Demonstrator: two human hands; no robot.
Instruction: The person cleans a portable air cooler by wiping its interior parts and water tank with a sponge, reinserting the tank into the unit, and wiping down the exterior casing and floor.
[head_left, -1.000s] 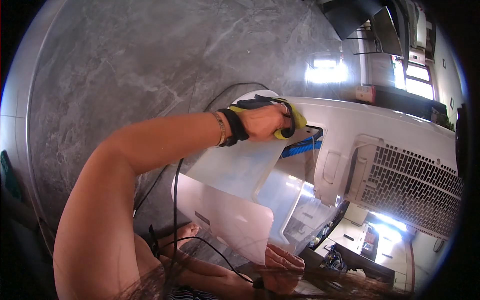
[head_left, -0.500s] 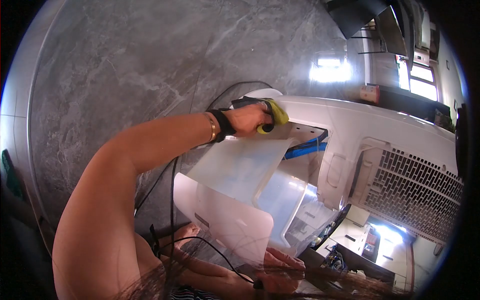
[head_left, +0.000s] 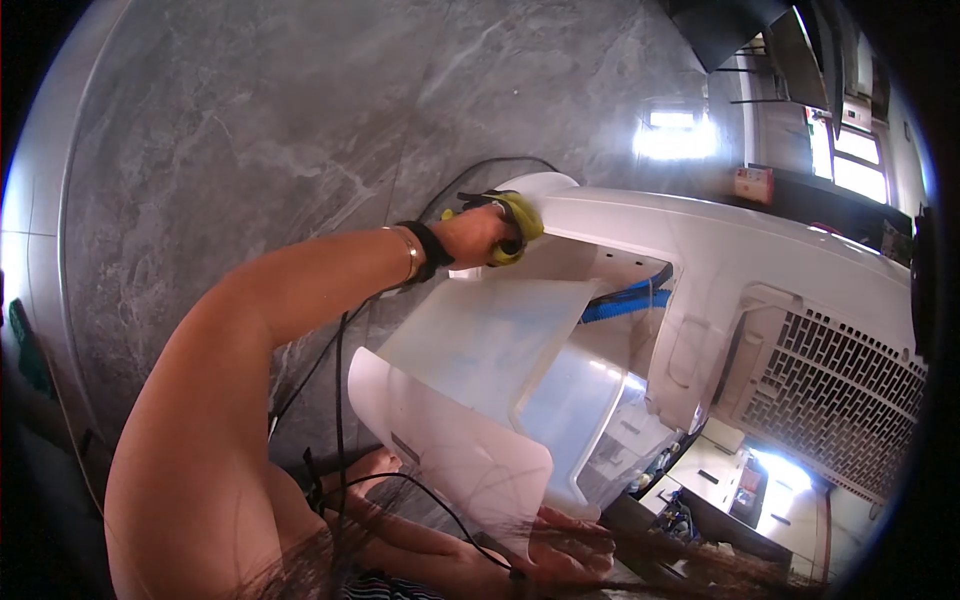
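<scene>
My left hand (head_left: 478,236), with a black strap at the wrist, is closed on a yellow and black cloth (head_left: 522,228). It presses the cloth at the upper left corner of a white appliance (head_left: 640,212), beside its open compartment. A white drawer (head_left: 450,435) with a curved front and a translucent bin (head_left: 490,325) stands out from that compartment. At the bottom of the view, my right hand (head_left: 570,548) is at the lower edge of the drawer front, fingers curled against it; loose hair partly covers it.
Blue corrugated hoses (head_left: 625,306) run inside the compartment. A slotted grille (head_left: 840,370) covers the appliance's right side. Black cables (head_left: 342,390) trail over the grey tiled floor (head_left: 270,120). A bare foot (head_left: 365,475) rests left of the drawer. Cabinets (head_left: 705,465) show at lower right.
My left hand has moved slightly left with the cloth, along the appliance's edge. The appliance has shifted a little right in view. My right hand stays at the drawer.
</scene>
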